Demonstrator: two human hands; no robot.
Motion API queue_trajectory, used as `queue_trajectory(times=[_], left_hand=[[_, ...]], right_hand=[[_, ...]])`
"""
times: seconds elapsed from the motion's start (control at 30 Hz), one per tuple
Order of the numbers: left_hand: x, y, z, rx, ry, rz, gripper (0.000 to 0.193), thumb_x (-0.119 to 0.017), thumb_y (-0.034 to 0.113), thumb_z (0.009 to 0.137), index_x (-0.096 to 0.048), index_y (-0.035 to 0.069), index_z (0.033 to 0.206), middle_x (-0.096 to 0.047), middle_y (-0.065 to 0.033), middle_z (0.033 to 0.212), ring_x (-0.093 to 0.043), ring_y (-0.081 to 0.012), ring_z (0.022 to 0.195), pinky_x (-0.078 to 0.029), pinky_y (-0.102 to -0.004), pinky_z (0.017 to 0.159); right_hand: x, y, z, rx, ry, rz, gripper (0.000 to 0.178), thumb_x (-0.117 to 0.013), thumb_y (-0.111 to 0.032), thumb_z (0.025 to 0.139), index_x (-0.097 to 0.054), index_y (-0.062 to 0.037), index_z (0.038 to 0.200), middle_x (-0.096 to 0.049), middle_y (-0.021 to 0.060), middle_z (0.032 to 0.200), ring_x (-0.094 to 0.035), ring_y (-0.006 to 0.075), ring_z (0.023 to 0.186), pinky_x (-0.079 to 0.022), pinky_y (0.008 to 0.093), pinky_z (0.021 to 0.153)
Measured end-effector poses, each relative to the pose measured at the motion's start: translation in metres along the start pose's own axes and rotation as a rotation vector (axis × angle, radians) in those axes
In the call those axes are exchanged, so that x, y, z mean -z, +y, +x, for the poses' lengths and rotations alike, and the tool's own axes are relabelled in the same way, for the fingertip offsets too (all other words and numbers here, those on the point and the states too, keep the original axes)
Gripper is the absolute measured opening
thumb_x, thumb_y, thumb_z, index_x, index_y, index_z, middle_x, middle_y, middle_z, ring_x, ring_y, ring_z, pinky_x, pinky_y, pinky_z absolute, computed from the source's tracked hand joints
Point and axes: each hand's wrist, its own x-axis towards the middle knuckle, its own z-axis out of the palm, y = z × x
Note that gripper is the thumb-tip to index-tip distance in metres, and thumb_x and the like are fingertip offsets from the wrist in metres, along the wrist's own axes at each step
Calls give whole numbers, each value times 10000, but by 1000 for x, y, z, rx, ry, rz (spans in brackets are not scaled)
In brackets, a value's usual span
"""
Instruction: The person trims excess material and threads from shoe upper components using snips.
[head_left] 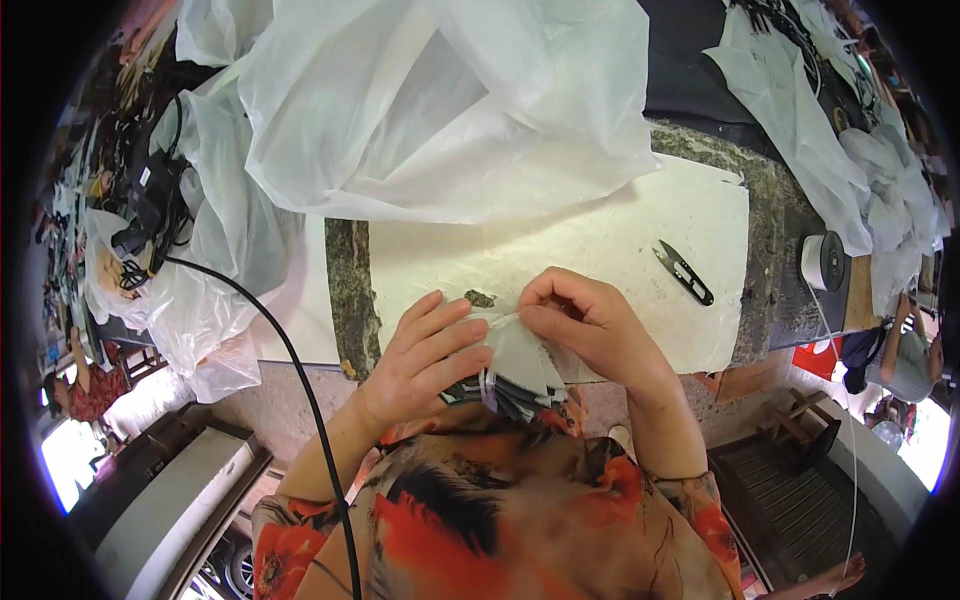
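In the head view, the left hand reaches in from the near left, its forearm slanting up and to the right, with the back of the hand uppermost. Its fingers are nearly straight, slightly apart, and point right and far, lying over the left side of a bundle of thin white and grey pieces. The thumb is hidden, so I cannot tell whether this hand grips the bundle or only rests on it.

The right hand comes from the near right, forearm angled far and to the left, wrist bent inward. Thumb and index finger are closed together in a pinch at the far edge of the bundle, the other fingers curled behind them.

The bundle sits between the hands at the near edge of a white sheet, its layers fanning toward the person. Black-handled thread snips lie on the sheet to the right, and a spool of white thread stands farther right. A large translucent plastic bag covers the sheet's far side.
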Motion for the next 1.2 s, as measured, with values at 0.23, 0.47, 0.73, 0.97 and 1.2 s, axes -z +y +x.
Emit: queue_trajectory(times=[0.23, 0.47, 0.73, 0.97, 1.2], left_hand=[[1, -2, 1, -14, -24, -27, 402, -657, 236, 847, -669, 112, 1228, -595, -90, 1387, -494, -337, 1364, -316, -562, 1166], [2, -2, 3, -33, -16, 48, 594, -658, 87, 702, -633, 152, 1292, -590, -61, 1400, -494, -333, 1363, -238, -570, 1198], [0, -4, 10, -4, 0, -17, 694, -755, 28, 661, -586, 110, 1329, -584, -108, 1366, -535, -351, 1305, -297, -543, 1170], [0, -3, 16, 23, 45, -37, 620, -808, 103, 709, -586, 66, 1286, -592, -146, 1314, -557, -359, 1262, -346, -544, 1138], [8, 1, 31, 26, -25, -111, 670, -824, 107, 703, -560, 20, 1312, -572, -183, 1306, -557, -391, 1219, -435, -488, 1067]], right_hand=[[-16, 9, 1, 60, 152, 266, 87, -622, -135, 989, -630, -55, 955, -567, -46, 821, -499, 33, 746, -402, 194, 668], [-15, 14, 4, 214, 515, 529, 128, -591, -188, 1013, -613, -62, 1023, -568, -30, 790, -492, 45, 679, -407, 192, 625], [35, 8, -21, 647, 542, 745, 93, -551, -121, 1034, -587, -53, 1087, -623, 21, 865, -582, 97, 731, -490, 222, 688], [14, 0, -27, 695, 1026, 105, 222, -613, -50, 966, -578, -30, 1185, -608, 151, 1298, -564, 247, 1271, -451, 360, 1061], [-21, -11, -27, 534, 85, -630, 456, -708, -188, 894, -616, -50, 1318, -640, 128, 1281, -576, 326, 1229, -426, 410, 1057]])
